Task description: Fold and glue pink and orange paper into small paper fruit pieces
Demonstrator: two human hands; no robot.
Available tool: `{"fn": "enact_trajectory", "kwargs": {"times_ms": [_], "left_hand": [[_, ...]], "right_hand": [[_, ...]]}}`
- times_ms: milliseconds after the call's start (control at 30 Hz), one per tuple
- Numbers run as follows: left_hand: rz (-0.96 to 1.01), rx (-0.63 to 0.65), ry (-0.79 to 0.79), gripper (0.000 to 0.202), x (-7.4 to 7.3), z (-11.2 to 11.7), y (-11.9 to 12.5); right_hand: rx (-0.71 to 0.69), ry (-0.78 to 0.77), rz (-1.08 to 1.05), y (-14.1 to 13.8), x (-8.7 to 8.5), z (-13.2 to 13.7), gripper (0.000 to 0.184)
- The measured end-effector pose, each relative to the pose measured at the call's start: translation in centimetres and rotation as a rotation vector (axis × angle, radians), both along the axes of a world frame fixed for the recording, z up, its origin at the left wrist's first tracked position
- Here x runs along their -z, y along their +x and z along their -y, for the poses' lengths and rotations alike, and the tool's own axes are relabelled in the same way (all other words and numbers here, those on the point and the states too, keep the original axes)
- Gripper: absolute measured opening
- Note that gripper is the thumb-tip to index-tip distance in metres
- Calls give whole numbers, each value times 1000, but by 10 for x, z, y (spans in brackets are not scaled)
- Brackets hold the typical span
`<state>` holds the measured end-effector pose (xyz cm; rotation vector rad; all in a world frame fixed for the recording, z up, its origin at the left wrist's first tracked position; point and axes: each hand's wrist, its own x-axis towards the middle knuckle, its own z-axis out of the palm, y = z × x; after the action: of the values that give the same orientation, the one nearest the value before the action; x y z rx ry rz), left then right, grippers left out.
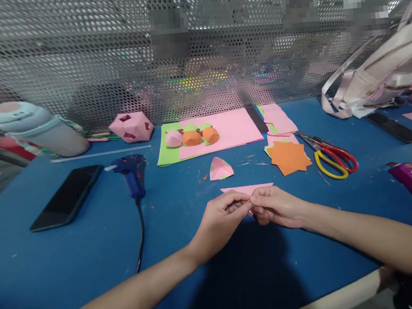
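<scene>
**Both hands pinch the pink paper at its lower point**

The left hand and right hand meet fingertip to fingertip, each closed tightly on the lower tip of a flat pink paper triangle. The triangle's long upper edge shows just above the knuckles. It sits over the blue worktable, about midway along and nearer the front edge than the back.

This looks like a fold being pressed or a corner being lined up. Any further crease would call for matched edges and firm, even pressure, possibly with the sheet laid flat.

There is open room in front of the hands toward the near edge, and wide bare blue on the left. Just beyond the hands lies a small folded pink-and-green paper piece. To the right of it are a stack of orange star-shaped cutouts and red-and-yellow-handled scissors. The blue hot glue gun trails its black cord toward the front edge, close beside the left forearm.
</scene>
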<state>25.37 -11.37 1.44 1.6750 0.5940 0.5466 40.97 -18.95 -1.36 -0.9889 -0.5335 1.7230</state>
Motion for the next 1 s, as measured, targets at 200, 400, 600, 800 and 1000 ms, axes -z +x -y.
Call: {"fn": "enact_trajectory", "kwargs": {"times_ms": [200,400,600,800,1000], "left_hand": [[-46,-65,-40,9,-1,3,2],[-145,-85,193,13,1,4,0],[-157,-85,194,10,2,-5,-2],[19,-53,-61,20,5,-11,-2],[-55,45,-59,29,2,-2,-6]], "right_hand": [[-6,-11,32,-1,-2,-1,33],[-19,14,86,-1,-2,0,33],[-246,-35,-9,8,-1,3,22],[-174,12,-189,12,-12,-1,8],[-184,-2,-195,14,-22,-1,27]]}}
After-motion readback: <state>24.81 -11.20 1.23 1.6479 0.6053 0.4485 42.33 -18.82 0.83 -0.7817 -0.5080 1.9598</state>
